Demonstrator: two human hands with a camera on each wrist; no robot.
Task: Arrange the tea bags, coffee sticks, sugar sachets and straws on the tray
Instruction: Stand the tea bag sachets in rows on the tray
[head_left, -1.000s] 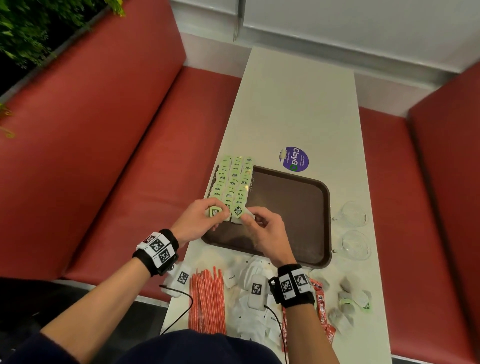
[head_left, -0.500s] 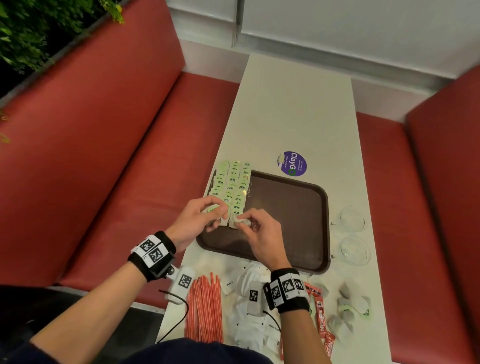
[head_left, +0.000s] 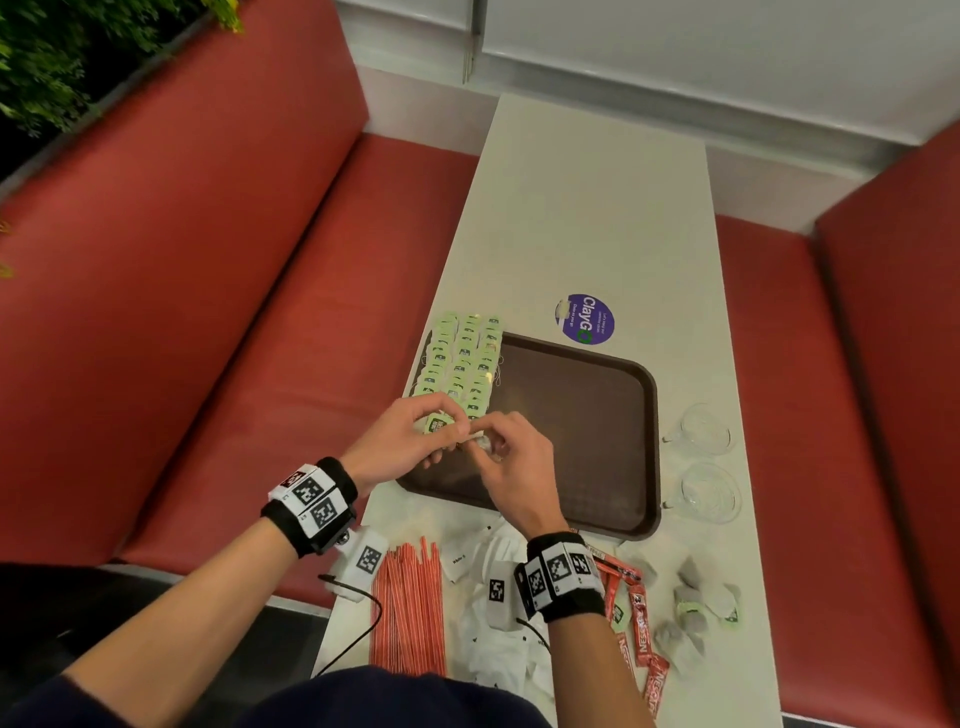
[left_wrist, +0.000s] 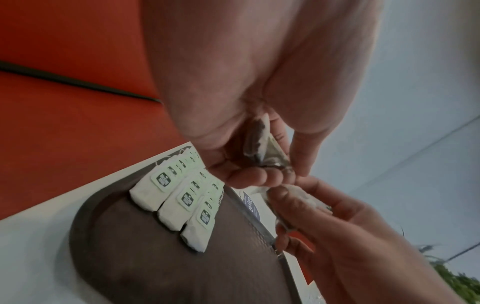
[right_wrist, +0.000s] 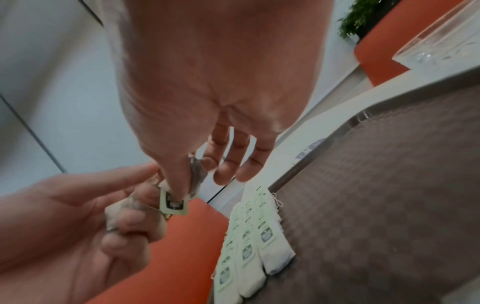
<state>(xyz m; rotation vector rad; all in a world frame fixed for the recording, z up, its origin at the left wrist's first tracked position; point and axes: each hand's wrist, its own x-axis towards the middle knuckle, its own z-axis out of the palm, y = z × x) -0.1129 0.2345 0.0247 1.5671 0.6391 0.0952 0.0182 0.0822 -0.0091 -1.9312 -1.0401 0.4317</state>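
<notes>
**Q:** What are your hands doing?

**A:** I hold both hands together above the near-left part of the brown tray (head_left: 597, 447). My left hand (head_left: 400, 441) curls around a tea bag (head_left: 439, 423), its green tag facing up. My right hand (head_left: 514, 467) pinches a second tea bag (right_wrist: 196, 181) between thumb and forefinger, the other fingers loosely spread. The two bags touch, and I cannot tell whether their strings are tangled.

**Q:** What has changed in the last second?

**A:** A second ago both bags sat low at the near end of the rows. Now they are lifted clear of the tray, drawn closer together, and my right hand's bag has turned so its tag no longer shows from above. I judge I am straightening them before laying them down, not yet placing them.

**Q:** Where is everything else?

**A:** Three neat rows of tea bags (head_left: 460, 358) run along the tray's left side, from its far edge toward me. The rest of the tray is bare. On the table nearest me lie red-striped straws (head_left: 410, 608), white sugar sachets (head_left: 498, 649), orange coffee sticks (head_left: 641, 623) and loose tea bags (head_left: 701, 608) to the right. Two glass cups (head_left: 706, 467) stand right of the tray.

**Q:** How far along is the task?

**A:** Early, I judge: only tea bags are arranged.
</notes>
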